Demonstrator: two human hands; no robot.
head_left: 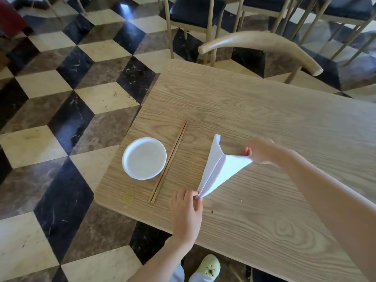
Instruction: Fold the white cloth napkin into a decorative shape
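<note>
The white cloth napkin (221, 169) is folded into a narrow, kite-like triangle with crisp edges, lying on the pale wood-grain table (274, 123) right of centre. A raised fold line runs along its length from the near tip to the far tip, so the cloth has two faces: a slim left panel in soft shadow and a broader, brighter right panel. The far tip curls up a little off the table. The fabric looks smooth and plain, with layered edges showing along the near left side.

The left hand (188, 212) pinches the near tip of the napkin between thumb and fingertips, close to the table's near edge. The right hand (259, 150) grips the right corner of the cloth, fingers curled tight on it and pulling the panel taut, slightly lifted from the surface.

Left of the napkin lies a pair of slim brown wooden chopsticks (168, 161), side by side and angled from near to far. Just left of them sits a round white shallow dish (144, 158). Beyond the table's far edge stands a curved-backed light wooden chair (262, 44) on the checkered marble floor (61, 119).
</note>
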